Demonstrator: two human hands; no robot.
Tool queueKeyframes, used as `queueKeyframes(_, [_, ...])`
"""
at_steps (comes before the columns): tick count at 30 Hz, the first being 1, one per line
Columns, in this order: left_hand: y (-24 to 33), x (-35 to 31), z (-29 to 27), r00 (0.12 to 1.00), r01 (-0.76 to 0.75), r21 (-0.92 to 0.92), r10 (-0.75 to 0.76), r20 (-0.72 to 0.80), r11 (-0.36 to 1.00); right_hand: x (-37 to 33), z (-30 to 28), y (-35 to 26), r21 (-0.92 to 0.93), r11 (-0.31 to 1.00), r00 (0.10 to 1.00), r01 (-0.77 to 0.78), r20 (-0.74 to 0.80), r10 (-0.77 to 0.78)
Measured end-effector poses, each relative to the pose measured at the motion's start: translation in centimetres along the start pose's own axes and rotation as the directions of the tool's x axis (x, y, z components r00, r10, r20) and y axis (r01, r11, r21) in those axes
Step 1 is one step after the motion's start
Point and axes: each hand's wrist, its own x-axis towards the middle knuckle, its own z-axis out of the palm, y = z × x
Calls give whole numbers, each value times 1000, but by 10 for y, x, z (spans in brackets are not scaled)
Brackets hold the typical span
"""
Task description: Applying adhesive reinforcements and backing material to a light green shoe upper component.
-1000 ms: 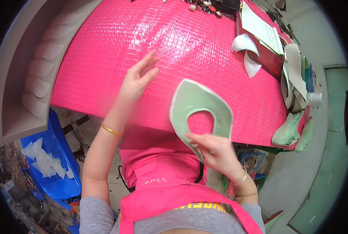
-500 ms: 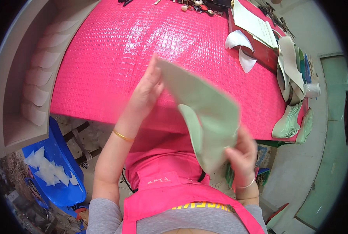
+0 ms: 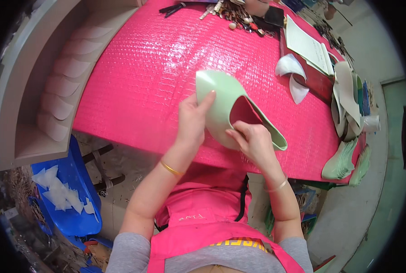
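Note:
Between my hands, above the near part of the pink-covered table, I hold a pale green shoe upper (image 3: pixel 222 91). Its pointed toe aims up and to the left, and pink shows through its foot opening. My left hand (image 3: pixel 193 120) grips the toe part along its left side, thumb on top. With bent fingers, my right hand (image 3: pixel 253 140) pinches the rim of the opening at the near side. The heel end sticks out to the right past my right hand.
White curved pieces (image 3: pixel 57 85) line a grey shelf (image 3: pixel 30 68) at left, above a blue tray (image 3: pixel 82 186) of translucent scraps. Green uppers (image 3: pixel 339 161) are stacked at the table's (image 3: pixel 135 91) right edge, near a notebook (image 3: pixel 307 45) and two white pieces (image 3: pixel 290 65). Small tools lie at the back.
The shoe upper has been turned, so its toe now points up-left and its opening shows. My right hand has moved up to the opening's rim. The view has shifted slightly.

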Motion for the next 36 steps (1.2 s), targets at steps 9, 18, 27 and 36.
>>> queueKeyframes(9, [24, 33, 25, 954, -263, 231, 287, -80, 937, 39, 9, -28, 248, 968, 979, 47, -202, 4])
queueKeyframes(18, [-2, 75, 18, 984, -166, 482, 115, 135, 860, -23, 17, -46, 57, 996, 978, -70, -192, 80])
queueKeyframes(27, [-19, 90, 14, 975, 33, 349, -107, 195, 937, -82, 16, -54, -150, 984, 992, 92, -77, -104])
queueKeyframes(36, [29, 56, 40, 793, -415, 496, 37, 608, 763, -15, -17, 40, 762, 641, 953, 86, -250, 169])
